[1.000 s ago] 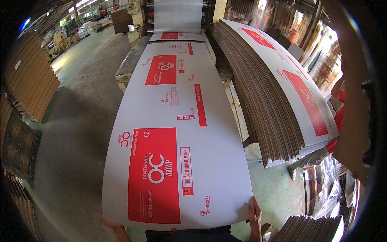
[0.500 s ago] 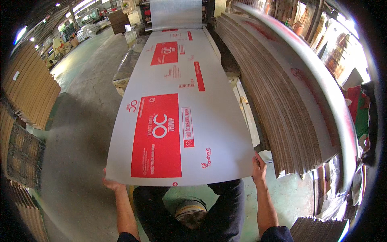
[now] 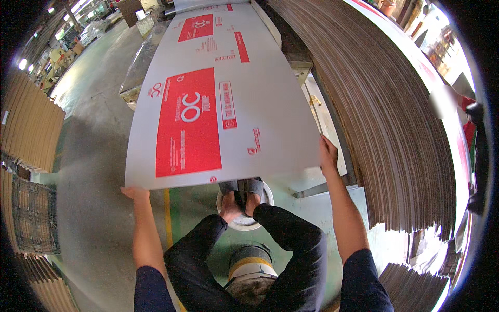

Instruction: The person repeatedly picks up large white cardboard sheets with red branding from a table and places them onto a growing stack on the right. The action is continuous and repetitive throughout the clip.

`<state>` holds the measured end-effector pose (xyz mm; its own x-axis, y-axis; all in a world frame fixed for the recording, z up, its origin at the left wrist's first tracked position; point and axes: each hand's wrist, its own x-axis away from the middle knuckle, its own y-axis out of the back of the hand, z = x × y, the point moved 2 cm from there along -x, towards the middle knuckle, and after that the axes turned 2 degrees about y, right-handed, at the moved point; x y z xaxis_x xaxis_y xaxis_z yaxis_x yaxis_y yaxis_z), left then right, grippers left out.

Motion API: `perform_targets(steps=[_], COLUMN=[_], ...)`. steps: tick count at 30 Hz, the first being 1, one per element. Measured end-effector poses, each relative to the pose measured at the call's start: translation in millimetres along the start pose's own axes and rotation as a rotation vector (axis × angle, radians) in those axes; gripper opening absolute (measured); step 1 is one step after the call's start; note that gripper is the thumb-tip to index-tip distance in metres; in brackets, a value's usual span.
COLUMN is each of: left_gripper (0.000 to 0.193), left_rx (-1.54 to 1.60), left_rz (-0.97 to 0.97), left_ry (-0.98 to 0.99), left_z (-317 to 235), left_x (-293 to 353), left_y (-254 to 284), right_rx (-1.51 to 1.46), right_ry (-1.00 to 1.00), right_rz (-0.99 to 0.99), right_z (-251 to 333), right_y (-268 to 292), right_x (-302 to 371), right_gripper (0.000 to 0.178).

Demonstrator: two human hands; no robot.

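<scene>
A long white cardboard sheet with red printed panels (image 3: pixel 270 99) stretches away from me, its far end at the machine. My left hand (image 3: pixel 136 193) is closed on the near left corner, thumb along the edge. On the right edge near the other corner, my right hand (image 3: pixel 328 155) grips the sheet with its fingers partly hidden. The near edge hangs above my feet, clear of my lap.
A tall stack of cardboard sheets (image 3: pixel 395 130) stands close on my right. A metal machine frame (image 3: pixel 140 67) flanks the sheet. Brown cardboard piles (image 3: pixel 31 122) stand at the left. My feet rest on a round white base (image 3: pixel 244 224); a bucket (image 3: pixel 252 260) is between my legs.
The sheet and both hands now sit higher in the picture, and my arms reach farther out. My lower legs and feet have come into view. The blurred, raised sheet over the right stack has settled lower.
</scene>
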<state>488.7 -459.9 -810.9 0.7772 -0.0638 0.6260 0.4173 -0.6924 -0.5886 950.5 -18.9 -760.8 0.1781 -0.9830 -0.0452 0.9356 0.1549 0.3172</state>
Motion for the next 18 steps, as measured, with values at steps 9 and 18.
perform_targets(steps=[9,18], left_gripper=[0.059,0.03], left_rx=[-0.659,-0.844], left_rz=[0.36,0.612], left_ry=[0.223,0.514], left_z=[47,116], left_x=[53,277], left_y=[50,199], right_rx=[0.599,1.191], right_ry=[0.726,0.4], right_rz=[0.103,-0.479], right_z=[250,264], right_y=[98,339], right_x=[141,240], right_gripper=[0.031,0.053])
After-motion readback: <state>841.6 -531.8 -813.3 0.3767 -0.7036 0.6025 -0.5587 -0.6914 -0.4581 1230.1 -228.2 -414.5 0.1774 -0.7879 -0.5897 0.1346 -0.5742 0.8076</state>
